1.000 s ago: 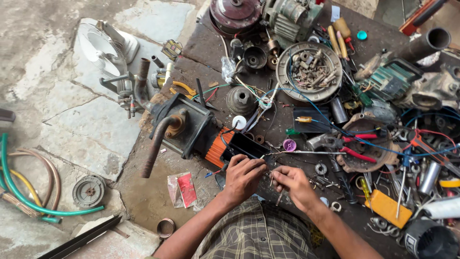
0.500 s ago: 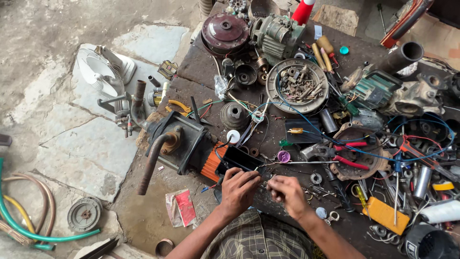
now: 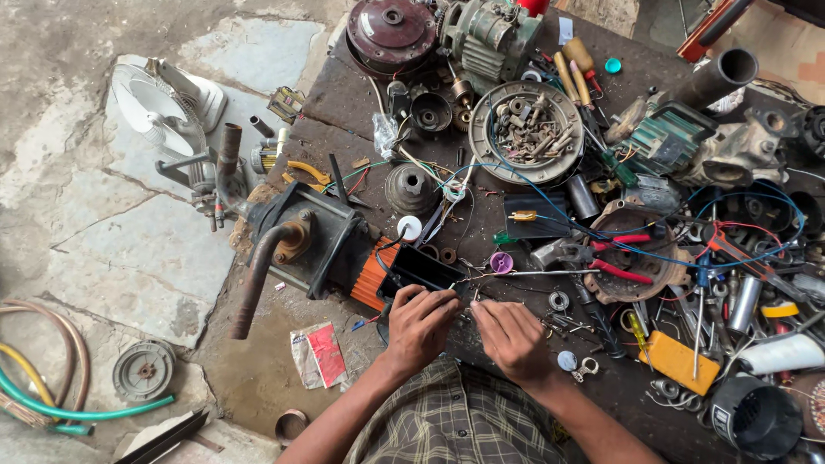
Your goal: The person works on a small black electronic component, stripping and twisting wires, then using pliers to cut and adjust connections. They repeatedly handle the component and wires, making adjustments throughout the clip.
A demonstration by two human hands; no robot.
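Hands have barely shifted: our left hand (image 3: 421,326) and right hand (image 3: 513,339) keep pinching thin wires (image 3: 464,296) (fingers closed) beside the black box (image 3: 421,268).

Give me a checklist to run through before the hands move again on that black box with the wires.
1. Both hands in view: ok. The left hand and right hand are close together at the table's near edge.
2. Left hand on the work: ok. It rests against the black box.
3. What the fingertips pinch: cannot tell, too small, though thin wires run from there.
4. Box seated: ok. It lies on the table beside the orange finned motor.
5. Room around the hands: not ok. Loose washers, keys and red-handled pliers crowd the table.
6. Wires free of tangles: cannot tell.
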